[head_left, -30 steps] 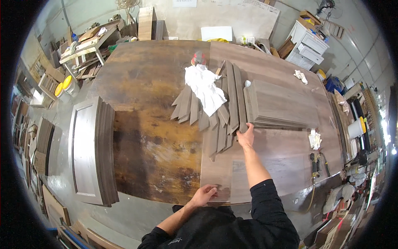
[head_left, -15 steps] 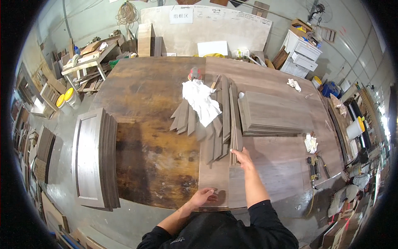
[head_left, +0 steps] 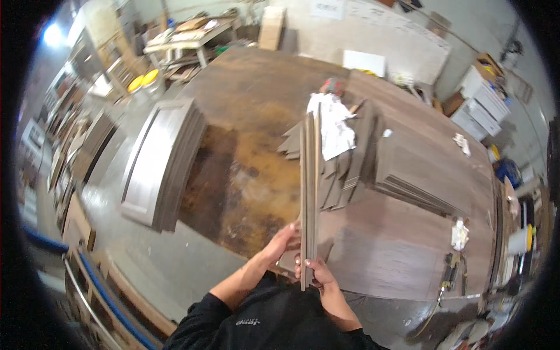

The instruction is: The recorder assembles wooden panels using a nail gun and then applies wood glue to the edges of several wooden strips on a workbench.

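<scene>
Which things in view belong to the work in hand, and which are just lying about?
Work in hand:
brown-grey strips, held in the right grip
fanned strips, which look similar

Apparently lying about:
white cloth
red-and-grey tool
yellow-lidded buckets
framed panel stack

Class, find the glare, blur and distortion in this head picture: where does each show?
All in the head view: glare whitens the framed panel at left; a light flares upper left; blur softens the white cabinet, while the held wood strips look crisper; the table bows at its edges.

Wooden strips (head_left: 310, 198) in right grip (head_left: 321, 274), left grip (head_left: 281, 242) alongside
</scene>
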### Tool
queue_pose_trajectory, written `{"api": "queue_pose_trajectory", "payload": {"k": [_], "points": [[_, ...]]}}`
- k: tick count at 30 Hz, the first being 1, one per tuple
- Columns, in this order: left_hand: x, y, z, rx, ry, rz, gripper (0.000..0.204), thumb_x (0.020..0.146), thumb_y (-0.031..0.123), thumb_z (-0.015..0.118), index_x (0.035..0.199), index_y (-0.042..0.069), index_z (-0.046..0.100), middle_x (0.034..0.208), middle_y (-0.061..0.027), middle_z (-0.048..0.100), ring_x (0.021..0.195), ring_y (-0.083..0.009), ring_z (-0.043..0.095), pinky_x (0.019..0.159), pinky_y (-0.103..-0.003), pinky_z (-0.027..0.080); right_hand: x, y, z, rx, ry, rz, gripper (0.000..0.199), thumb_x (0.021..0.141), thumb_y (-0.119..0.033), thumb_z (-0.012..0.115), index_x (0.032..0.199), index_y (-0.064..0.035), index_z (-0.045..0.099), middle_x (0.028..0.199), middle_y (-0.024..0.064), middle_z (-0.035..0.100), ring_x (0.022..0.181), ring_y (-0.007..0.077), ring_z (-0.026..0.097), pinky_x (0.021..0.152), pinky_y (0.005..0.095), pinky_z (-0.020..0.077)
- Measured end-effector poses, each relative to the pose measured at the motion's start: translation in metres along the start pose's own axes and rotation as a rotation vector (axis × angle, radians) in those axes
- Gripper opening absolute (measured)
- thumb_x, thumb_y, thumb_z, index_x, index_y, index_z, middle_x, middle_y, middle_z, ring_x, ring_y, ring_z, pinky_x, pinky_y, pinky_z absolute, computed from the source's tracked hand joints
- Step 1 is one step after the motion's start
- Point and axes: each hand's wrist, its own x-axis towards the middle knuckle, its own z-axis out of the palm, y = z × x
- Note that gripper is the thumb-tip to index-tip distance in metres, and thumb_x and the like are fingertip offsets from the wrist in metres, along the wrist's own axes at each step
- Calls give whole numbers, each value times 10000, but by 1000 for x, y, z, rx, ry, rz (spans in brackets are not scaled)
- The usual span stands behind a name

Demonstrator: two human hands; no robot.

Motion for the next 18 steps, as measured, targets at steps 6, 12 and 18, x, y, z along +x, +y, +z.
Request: {"api": "queue_pose_trajectory", "payload": {"k": [6, 12, 18], "points": [[-32, 16, -45, 165, 421, 113, 433, 985, 331, 619, 1235, -1, 497, 1040, -78, 600, 904, -162, 608, 800, -328, 526, 22, 28, 39, -46, -173, 232, 379, 973, -285, 593, 1206, 14, 599, 989, 109, 668, 870, 204, 656, 828, 347, 546], [-47, 29, -118, 397, 524, 111, 483, 878, 230, 752, 1212, -32, 521, 1077, -128, 663, 972, -195, 645, 847, -348, 533, 62, 73, 46, -379, 52, 64, 325, 974, -188, 634, 1236, 1, 600, 1073, 76, 691, 903, 161, 681, 791, 309, 547], [-50, 58, -168, 708, 666, 113, 451, 799, 205, 772, 1129, -44, 590, 1045, -182, 705, 984, -275, 688, 841, -370, 535, 82, 76, 122, -540, 392, -118, 363, 893, -124, 680, 1223, -17, 575, 1008, 128, 697, 836, 207, 697, 686, 343, 561]]}}
